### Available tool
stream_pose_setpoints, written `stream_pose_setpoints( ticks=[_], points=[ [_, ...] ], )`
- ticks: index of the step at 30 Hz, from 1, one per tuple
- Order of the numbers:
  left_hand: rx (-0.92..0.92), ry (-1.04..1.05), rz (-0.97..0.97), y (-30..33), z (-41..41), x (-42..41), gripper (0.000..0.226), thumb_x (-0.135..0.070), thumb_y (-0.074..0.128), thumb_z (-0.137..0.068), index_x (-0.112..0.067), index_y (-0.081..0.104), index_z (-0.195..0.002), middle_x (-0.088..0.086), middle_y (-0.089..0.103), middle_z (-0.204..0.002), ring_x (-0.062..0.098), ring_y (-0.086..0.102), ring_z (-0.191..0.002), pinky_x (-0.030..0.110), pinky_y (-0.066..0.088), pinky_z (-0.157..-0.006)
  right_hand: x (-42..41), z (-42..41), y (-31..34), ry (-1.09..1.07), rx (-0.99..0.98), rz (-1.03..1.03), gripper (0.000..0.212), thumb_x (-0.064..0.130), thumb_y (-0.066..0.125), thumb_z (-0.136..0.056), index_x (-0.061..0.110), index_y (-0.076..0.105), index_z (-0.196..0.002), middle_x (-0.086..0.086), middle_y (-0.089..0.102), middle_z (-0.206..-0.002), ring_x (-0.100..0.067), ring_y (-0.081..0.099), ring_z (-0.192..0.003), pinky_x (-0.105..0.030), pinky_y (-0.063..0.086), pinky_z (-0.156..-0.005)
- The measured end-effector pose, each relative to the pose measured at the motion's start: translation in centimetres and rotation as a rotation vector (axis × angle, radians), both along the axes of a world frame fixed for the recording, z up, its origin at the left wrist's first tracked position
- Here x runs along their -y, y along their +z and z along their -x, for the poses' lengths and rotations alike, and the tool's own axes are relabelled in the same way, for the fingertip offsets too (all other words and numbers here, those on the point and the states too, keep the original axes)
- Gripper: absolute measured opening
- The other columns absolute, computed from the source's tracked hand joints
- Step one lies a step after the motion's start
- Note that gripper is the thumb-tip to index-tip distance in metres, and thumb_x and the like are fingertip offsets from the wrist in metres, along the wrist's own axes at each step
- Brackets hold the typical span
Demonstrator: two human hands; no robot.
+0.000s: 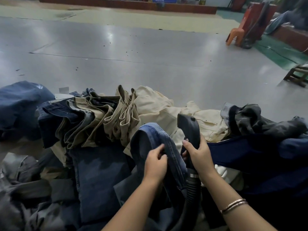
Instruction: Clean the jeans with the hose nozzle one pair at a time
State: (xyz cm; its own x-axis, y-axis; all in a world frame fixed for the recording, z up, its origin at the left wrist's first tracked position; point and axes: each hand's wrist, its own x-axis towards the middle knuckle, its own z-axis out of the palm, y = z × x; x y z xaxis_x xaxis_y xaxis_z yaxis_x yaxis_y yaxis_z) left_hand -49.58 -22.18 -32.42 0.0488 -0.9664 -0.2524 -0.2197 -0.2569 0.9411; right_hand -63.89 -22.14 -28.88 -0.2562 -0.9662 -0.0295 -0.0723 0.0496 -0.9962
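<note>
Jeans [160, 147] of blue denim rise in a fold between the two hands, nearest the camera, over a heap of dark garments; the left hand [155, 165] is closed on the fold, thumb and fingers pinching the cloth along a seam; the right hand [199, 155] is wrapped round the handle of the black hose nozzle [187, 125], whose head stands up just beside the denim, and its ribbed hose [191, 192] runs down between the forearms; a bracelet [233, 205] sits on the right wrist. Beyond the hands lies a stack of folded khaki and dark trousers [93, 120], with cream garments [158, 105] to its right; past them stretches the bare grey table [116, 52]; an orange chair [236, 34] stands far off at the right.
</note>
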Motion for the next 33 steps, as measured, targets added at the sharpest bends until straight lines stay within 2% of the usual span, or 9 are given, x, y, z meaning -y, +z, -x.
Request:
stream_pose_setpoints(
  ticks=[4,5,8,15,18,21,26,30,33],
  points=[
    [0.278,-0.104,-0.403,-4.6,-4.5,-0.3,0.063,-0.038,0.048,-0.096,-0.024,0.023,-0.151,0.013,0.014,-0.158,0.029,0.024,-0.143,0.033,0.028,-0.114,1.6,-0.1,0.9,0.098,0.124,-0.087,0.048,0.011,0.070,-0.086,0.019,0.043,-0.125,-0.007,0.067,-0.094,-0.010,0.066,-0.061,-0.024,0.054,-0.054],
    [0.337,-0.184,-0.465,-5.7,-5.2,-0.8,0.067,-0.047,0.047,-0.096,-0.022,0.021,-0.152,0.012,0.022,-0.157,0.028,0.031,-0.140,0.029,0.032,-0.109,1.9,-0.2,1.0,0.124,0.183,-0.127,0.049,0.012,0.070,-0.086,0.016,0.041,-0.125,-0.010,0.069,-0.100,-0.015,0.068,-0.065,-0.027,0.055,-0.056],
    [0.139,-0.100,-0.506,-6.9,-4.9,-1.1,0.064,-0.044,0.055,-0.093,-0.012,0.037,-0.145,0.010,0.054,-0.137,0.022,0.057,-0.113,0.024,0.046,-0.089,2.7,-0.6,0.1,0.270,0.345,-0.213,0.042,0.014,0.068,-0.087,0.003,0.049,-0.123,-0.013,0.072,-0.106,-0.019,0.071,-0.075,-0.028,0.057,-0.060],
    [0.325,-0.047,-0.396,-6.9,-2.4,-0.5,0.032,-0.035,0.043,-0.100,-0.021,0.058,-0.125,0.004,0.065,-0.115,0.015,0.058,-0.091,0.020,0.038,-0.071,6.3,-2.9,-3.0,0.487,0.475,-0.330,0.046,0.022,0.072,-0.081,0.004,0.058,-0.121,-0.009,0.071,-0.115,-0.024,0.071,-0.087,-0.033,0.058,-0.070],
    [0.377,-0.086,-0.395,-7.2,-2.0,-0.4,0.033,-0.036,0.043,-0.099,-0.023,0.054,-0.127,0.002,0.061,-0.124,0.018,0.058,-0.106,0.022,0.040,-0.074,7.9,-2.6,-5.5,0.316,0.187,-0.415,0.032,0.036,0.069,-0.087,0.008,0.067,-0.102,-0.014,0.072,-0.101,-0.025,0.066,-0.080,-0.038,0.053,-0.073],
    [0.390,-0.203,-0.411,-8.0,-1.8,-0.1,0.036,-0.032,0.045,-0.097,-0.024,0.051,-0.131,-0.002,0.057,-0.128,0.015,0.057,-0.111,0.025,0.046,-0.087,8.8,-2.0,-8.8,0.156,-0.239,-0.470,0.040,0.049,0.058,-0.092,0.011,0.070,-0.091,-0.016,0.070,-0.098,-0.030,0.065,-0.093,-0.037,0.049,-0.082],
    [0.402,-0.246,-0.420,-8.6,-1.8,0.0,0.041,-0.028,0.044,-0.096,-0.022,0.047,-0.136,0.000,0.054,-0.130,0.016,0.058,-0.109,0.027,0.047,-0.090,8.2,-2.3,-10.4,0.085,-0.789,-0.467,0.053,0.063,0.034,-0.095,0.019,0.050,-0.120,-0.013,0.066,-0.110,-0.036,0.061,-0.103,-0.037,0.037,-0.070],
    [0.452,-0.321,-0.383,-7.3,-2.4,0.0,0.049,-0.035,0.043,-0.095,-0.021,0.040,-0.142,0.003,0.046,-0.135,0.014,0.053,-0.103,0.021,0.042,-0.072,7.8,-1.6,-8.8,0.150,-0.938,-0.388,0.053,0.064,0.031,-0.095,0.022,0.049,-0.120,-0.009,0.066,-0.114,-0.033,0.061,-0.103,-0.037,0.038,-0.070],
    [0.466,-0.367,-0.316,-5.2,-3.3,-0.3,0.048,-0.036,0.045,-0.095,-0.020,0.042,-0.140,0.003,0.049,-0.137,0.017,0.051,-0.118,0.022,0.040,-0.083,6.0,-0.7,-7.4,0.241,-0.988,-0.319,0.055,0.063,0.035,-0.095,0.020,0.048,-0.126,-0.005,0.061,-0.123,-0.029,0.060,-0.107,-0.037,0.043,-0.073]
  ],
)
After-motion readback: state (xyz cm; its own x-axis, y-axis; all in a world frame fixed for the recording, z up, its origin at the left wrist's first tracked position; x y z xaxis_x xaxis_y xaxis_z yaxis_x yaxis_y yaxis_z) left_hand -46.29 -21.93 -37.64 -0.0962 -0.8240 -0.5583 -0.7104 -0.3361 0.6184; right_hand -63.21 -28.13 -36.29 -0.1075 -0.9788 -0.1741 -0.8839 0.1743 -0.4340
